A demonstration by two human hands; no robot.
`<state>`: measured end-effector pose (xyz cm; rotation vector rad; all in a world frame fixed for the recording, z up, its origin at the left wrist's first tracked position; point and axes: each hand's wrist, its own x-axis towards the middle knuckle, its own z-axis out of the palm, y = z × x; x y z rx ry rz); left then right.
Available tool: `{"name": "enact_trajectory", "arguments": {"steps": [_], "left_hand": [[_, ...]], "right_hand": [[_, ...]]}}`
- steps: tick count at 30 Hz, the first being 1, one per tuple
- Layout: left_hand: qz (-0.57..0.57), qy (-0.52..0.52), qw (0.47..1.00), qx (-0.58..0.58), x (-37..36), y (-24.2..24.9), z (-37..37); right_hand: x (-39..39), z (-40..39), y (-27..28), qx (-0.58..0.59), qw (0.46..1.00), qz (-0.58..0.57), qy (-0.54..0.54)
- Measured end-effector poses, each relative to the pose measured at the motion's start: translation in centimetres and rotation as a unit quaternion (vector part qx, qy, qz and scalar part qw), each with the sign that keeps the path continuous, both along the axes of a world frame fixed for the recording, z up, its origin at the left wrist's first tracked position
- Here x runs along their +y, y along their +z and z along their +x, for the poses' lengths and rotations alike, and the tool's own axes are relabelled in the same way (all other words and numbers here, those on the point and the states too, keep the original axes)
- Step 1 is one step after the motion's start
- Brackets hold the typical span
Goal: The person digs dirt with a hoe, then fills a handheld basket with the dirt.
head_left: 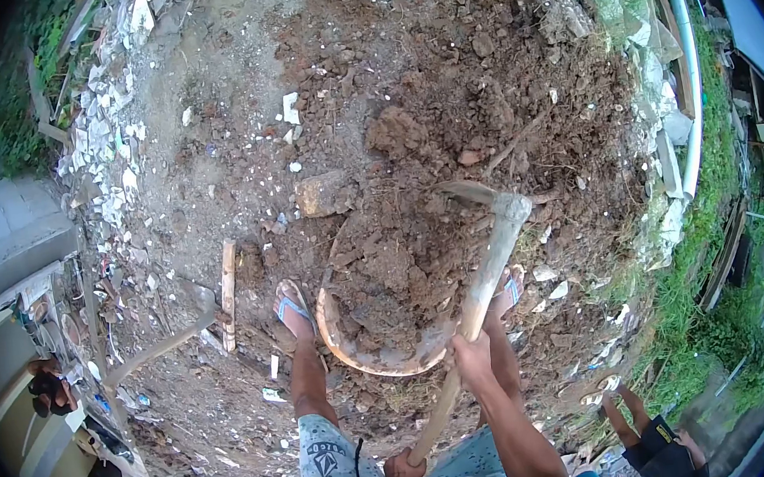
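Observation:
A hoe [488, 276] with a long pale wooden handle runs diagonally up from my body. My left hand [404, 470] is wrapped round the handle's lower end, close to my shorts. Higher up the shaft, my right hand [472, 357] is closed about it. The hoe's metal blade [468, 193] overlaps the dug brown soil [521, 145] in front of me. Between my sandalled feet sits a round tub [346, 358] with a worn, orange-stained rim. Loose soil [387, 284] is heaped in it, and its far side is mostly buried or hidden by dirt.
A stone block [326, 194] lies beyond the tub. On the left rest a second wooden-handled tool [163, 348] and a short plank [230, 292]. Broken rubble [108, 109] and a white pipe [688, 85] edge the ground. One person [657, 450] stands lower right; another [52, 392] is far left.

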<state>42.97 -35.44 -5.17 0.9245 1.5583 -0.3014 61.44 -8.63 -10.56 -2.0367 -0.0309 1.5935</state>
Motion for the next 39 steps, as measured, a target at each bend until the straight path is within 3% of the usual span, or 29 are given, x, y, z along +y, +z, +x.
{"name": "enact_trajectory", "arguments": {"steps": [2, 3, 4, 6, 8, 10, 13, 14, 16, 18, 20, 21, 22, 24, 27, 32, 33, 34, 36, 39], "left_hand": [[0.070, -0.022, 0.997, -0.038, 0.2, -0.2, 2.2], [0.095, 0.029, 0.992, -0.073, 3.6, -1.1, 3.9], [0.214, 0.041, 0.970, -0.104, 6.8, -3.1, 6.0], [0.378, 0.061, 0.902, -0.198, 19.7, -4.7, 11.0], [0.458, 0.082, 0.850, -0.248, 33.1, -4.5, 16.4], [0.492, 0.103, 0.818, -0.280, 45.1, -2.1, 20.1], [0.554, 0.123, 0.775, -0.278, 55.3, 0.6, 20.9], [0.520, 0.115, 0.801, -0.274, 54.4, -1.7, 20.6], [0.466, 0.104, 0.842, -0.252, 49.5, -6.4, 18.6], [0.315, 0.155, 0.904, -0.243, 33.2, -13.3, 17.4], [0.190, 0.188, 0.936, -0.231, 27.2, -13.0, 12.6], [0.110, 0.229, 0.942, -0.218, 24.1, -11.1, 11.8], [-0.086, 0.236, 0.946, -0.204, 27.5, -7.0, 9.8], [0.060, 0.190, 0.965, -0.172, 24.7, -5.9, 9.9], [0.042, 0.160, 0.973, -0.160, 24.3, -1.7, 6.4], [0.034, 0.009, 0.995, -0.093, 16.3, 6.2, -8.3], [-0.062, -0.032, 0.996, -0.060, 14.0, 8.7, -12.4], [0.036, -0.100, 0.994, 0.004, 10.0, 11.5, -16.4], [0.051, -0.135, 0.988, 0.063, 2.8, 15.6, -25.0], [0.085, -0.172, 0.977, 0.092, 1.2, 17.2, -29.1]], "right_hand": [[1.4, 1.4, 4.3, -0.013, 0.998, 0.043, -0.039], [4.4, 2.9, 6.8, -0.020, 0.993, 0.101, -0.052], [8.9, 4.8, 9.8, -0.026, 0.986, 0.154, -0.060], [17.7, 8.2, 16.8, -0.135, 0.960, 0.246, -0.008], [26.2, 10.6, 23.4, -0.261, 0.881, 0.390, 0.062], [33.8, 13.1, 28.6, -0.286, 0.817, 0.495, 0.072], [43.2, 15.5, 30.2, -0.343, 0.738, 0.575, 0.087], [44.6, 15.9, 28.2, -0.354, 0.737, 0.567, 0.100], [43.6, 15.3, 19.0, -0.342, 0.781, 0.505, 0.132], [34.3, 11.1, 1.6, -0.320, 0.891, 0.255, 0.194], [27.2, 6.9, -5.7, -0.308, 0.911, 0.155, 0.225], [27.3, 6.6, -6.2, -0.270, 0.921, 0.143, 0.240], [27.1, 6.5, -6.1, -0.237, 0.939, 0.121, 0.220], [27.6, 7.4, -4.8, -0.223, 0.952, 0.094, 0.185], [24.9, 5.6, -1.6, -0.152, 0.977, 0.099, 0.115], [10.1, -3.2, 1.8, -0.041, 0.998, 0.052, -0.006], [5.8, -6.3, 3.0, 0.024, 0.999, 0.006, -0.030], [0.6, -9.6, 3.3, 0.080, 0.993, -0.007, -0.090], [-5.8, -16.5, 8.4, 0.151, 0.974, -0.073, -0.153], [-6.1, -18.6, 13.0, 0.191, 0.954, -0.043, -0.227]]}}
